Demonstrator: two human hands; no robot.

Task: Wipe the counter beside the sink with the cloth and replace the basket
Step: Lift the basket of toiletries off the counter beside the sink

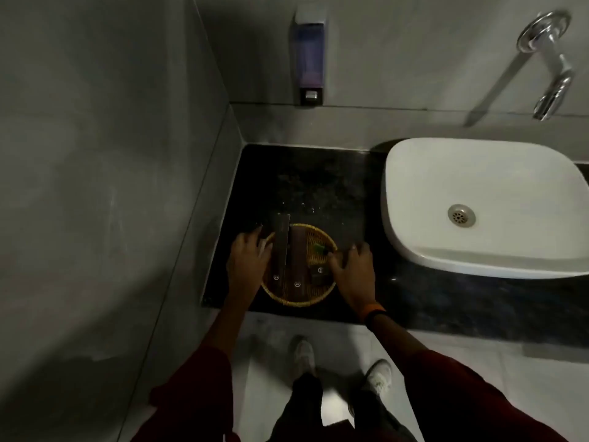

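A round woven basket (318, 293) sits near the front edge of the black stone counter (318, 183), left of the sink. It holds two long dark packets, a small dark box and a green item. My left hand (247, 261) grips the basket's left rim. My right hand (352, 269) grips its right rim. No cloth is in view.
A white basin (478, 199) stands on the counter to the right. A chrome tap (553, 71) and a soap dispenser (307, 55) hang on the back wall. A grey wall closes the left side. Small specks dot the counter behind the basket. My feet stand on the pale floor below.
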